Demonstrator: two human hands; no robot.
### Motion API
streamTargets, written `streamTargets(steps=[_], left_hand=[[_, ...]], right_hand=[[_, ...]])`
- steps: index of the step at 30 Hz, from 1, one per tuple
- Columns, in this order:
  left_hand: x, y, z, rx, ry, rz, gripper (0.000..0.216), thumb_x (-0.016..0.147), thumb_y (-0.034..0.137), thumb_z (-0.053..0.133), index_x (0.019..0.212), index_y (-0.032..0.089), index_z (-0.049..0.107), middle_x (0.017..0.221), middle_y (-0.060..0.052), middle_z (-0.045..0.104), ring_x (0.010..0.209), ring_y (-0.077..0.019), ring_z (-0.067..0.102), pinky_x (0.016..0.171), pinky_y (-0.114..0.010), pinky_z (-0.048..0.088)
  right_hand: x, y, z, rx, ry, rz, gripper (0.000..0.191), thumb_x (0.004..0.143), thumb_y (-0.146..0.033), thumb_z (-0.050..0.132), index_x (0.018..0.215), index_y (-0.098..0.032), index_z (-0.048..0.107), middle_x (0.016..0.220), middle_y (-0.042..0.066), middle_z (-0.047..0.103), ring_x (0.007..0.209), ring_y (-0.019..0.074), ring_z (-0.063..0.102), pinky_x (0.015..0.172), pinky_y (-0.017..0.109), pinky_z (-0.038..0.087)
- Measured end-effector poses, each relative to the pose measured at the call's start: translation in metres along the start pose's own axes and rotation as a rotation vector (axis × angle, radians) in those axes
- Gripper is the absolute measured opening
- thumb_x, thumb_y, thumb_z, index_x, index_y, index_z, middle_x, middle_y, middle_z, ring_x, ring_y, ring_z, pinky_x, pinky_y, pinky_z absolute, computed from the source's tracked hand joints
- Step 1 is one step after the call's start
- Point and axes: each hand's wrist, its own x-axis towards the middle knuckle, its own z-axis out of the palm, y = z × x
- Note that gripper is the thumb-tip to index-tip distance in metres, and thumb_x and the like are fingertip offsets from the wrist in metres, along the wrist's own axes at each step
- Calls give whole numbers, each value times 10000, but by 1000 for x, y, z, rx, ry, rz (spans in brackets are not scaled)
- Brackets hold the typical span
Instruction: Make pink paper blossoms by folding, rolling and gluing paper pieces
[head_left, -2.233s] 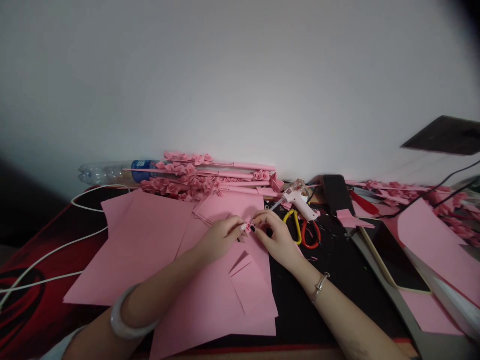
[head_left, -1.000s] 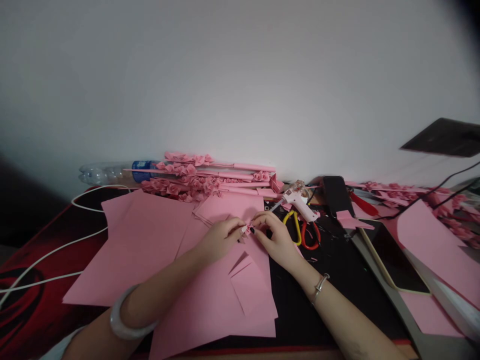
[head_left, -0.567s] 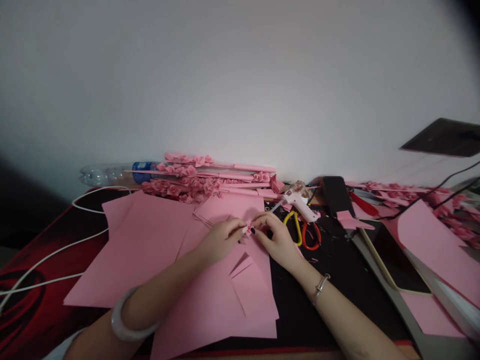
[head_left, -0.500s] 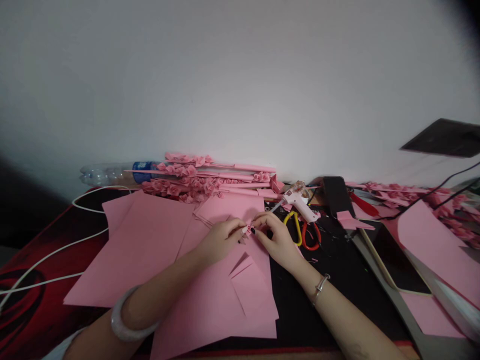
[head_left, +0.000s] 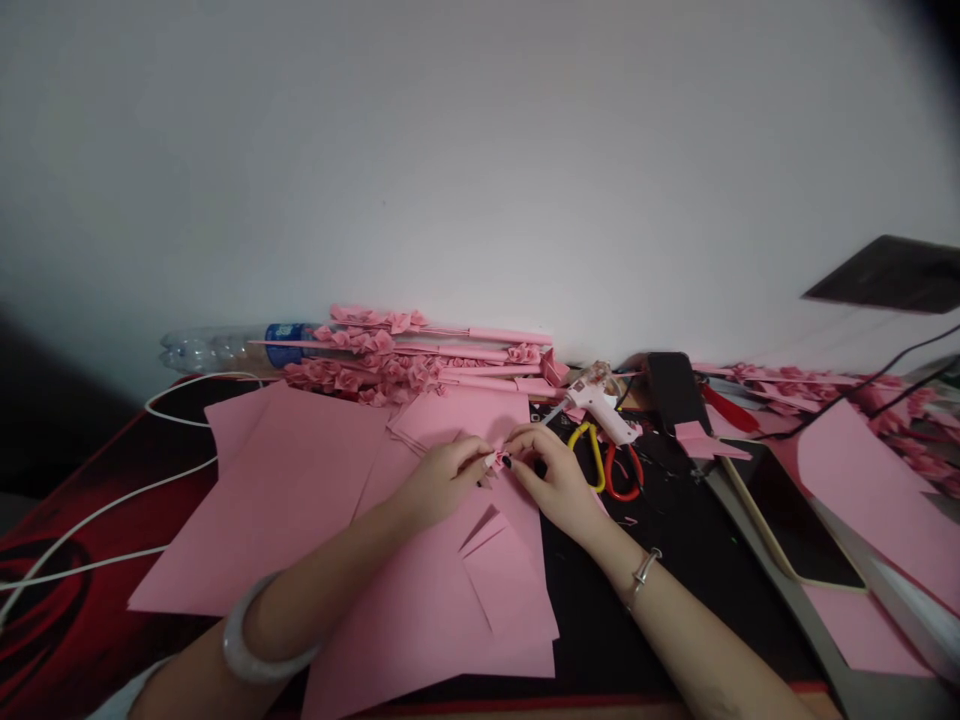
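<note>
Both hands meet over the middle of the table, pinching one small folded pink paper piece (head_left: 497, 459) between their fingertips. My left hand (head_left: 442, 478) grips it from the left, fingers curled. My right hand (head_left: 551, 475) grips it from the right, thumb and forefinger closed on it. Under the hands lie large pink paper sheets (head_left: 300, 490), with a smaller cut piece (head_left: 506, 580) nearer me. The folded piece is mostly hidden by the fingers.
Finished pink paper flower stems (head_left: 405, 360) and a plastic bottle (head_left: 225, 345) lie by the wall. A white glue gun (head_left: 600, 400), yellow scissors (head_left: 589, 445), red scissors (head_left: 622, 470), a phone (head_left: 795, 515), a white cable (head_left: 112, 500) and more pink paper (head_left: 877, 490) surround the hands.
Almost nothing differs: both hands stay pinched on the small folded paper, with only slight finger movement and a small camera shift.
</note>
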Motion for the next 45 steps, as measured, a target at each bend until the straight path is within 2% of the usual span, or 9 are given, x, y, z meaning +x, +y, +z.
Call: streamTargets(steps=[45], left_hand=[[0,0,0,-45,-19,12,236,947,293,429,818,186,597,778,-28,667,769,-175,663,759,-301,520]], right_hand=[[-1,3,1,21,5,4,185,828,-42,567,892,-206,621,960,64,611,816,183,588,700,315,484]])
